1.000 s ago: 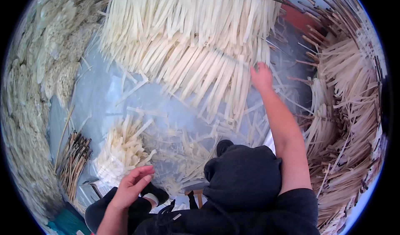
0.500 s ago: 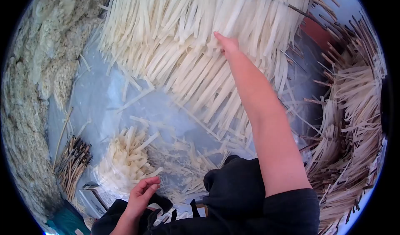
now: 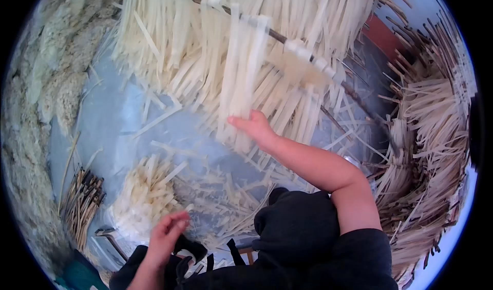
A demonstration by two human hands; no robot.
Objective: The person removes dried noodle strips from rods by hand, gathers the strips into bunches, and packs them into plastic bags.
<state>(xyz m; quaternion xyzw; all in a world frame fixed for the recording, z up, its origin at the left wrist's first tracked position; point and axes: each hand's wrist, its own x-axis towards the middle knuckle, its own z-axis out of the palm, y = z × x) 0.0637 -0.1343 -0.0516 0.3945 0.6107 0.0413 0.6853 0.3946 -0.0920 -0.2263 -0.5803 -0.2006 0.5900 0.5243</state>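
In the middle of the view, my right hand point(image 3: 257, 128) pinches the lower ends of several long pale strips point(image 3: 241, 74). These strips run up to a thin dark stick point(image 3: 277, 36) that slants down to the right. Behind them lie layered rows of similar pale strips point(image 3: 179, 33). My left hand point(image 3: 167, 233) is low at the left, over my lap, with fingers curled and the thumb near them; whether anything small is between them is blurred. Just above it sits a loose bunch of short pale strips point(image 3: 146, 195).
A bundle of thin sticks point(image 3: 83, 202) lies at the lower left, near a rough pale mass point(image 3: 36, 110) along the left edge. More strips hanging on sticks point(image 3: 436, 120) line the right side. Scraps point(image 3: 221, 195) litter the plastic sheet point(image 3: 118, 105).
My right hand has come down and left, drawing strips toward me; the dark stick with strips has swung lower. My left hand has barely moved.
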